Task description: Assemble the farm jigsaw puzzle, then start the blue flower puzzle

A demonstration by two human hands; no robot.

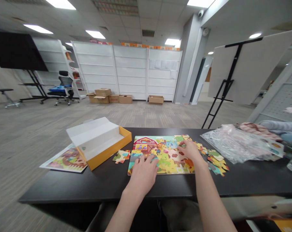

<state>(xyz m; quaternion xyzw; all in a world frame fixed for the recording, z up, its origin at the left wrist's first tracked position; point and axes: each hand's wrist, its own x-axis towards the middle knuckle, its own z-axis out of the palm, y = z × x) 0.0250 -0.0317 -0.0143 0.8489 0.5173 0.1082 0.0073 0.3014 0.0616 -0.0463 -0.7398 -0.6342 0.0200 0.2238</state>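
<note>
A dark table (170, 188) spans the foreground of a room with grey carpet (148, 114); white shelving (130, 71) stands at the back, with cardboard boxes (102, 95) at its foot. An office chair (64, 87) and a dark screen (17, 51) occupy the left, a board on a black stand (229, 72) the right. On the surface, a picture sheet (68, 158) lies at the left edge, partly behind an open yellow box (109, 152). Clear plastic wrapping (229, 141) lies toward the far edge on the right. The jigsaw puzzle (164, 158), showing a red barn and a cow, lies between the near and far edges, closer to the far one, with loose pieces (121, 156) to its left and more pieces (216, 158) to its right. Left hand (145, 169): palm down, fingers slightly bent and apart, resting on the puzzle's near left corner. Right hand (189, 150): thumb and fingers bent close together over the puzzle's far right part; whether they pinch a piece cannot be told
</note>
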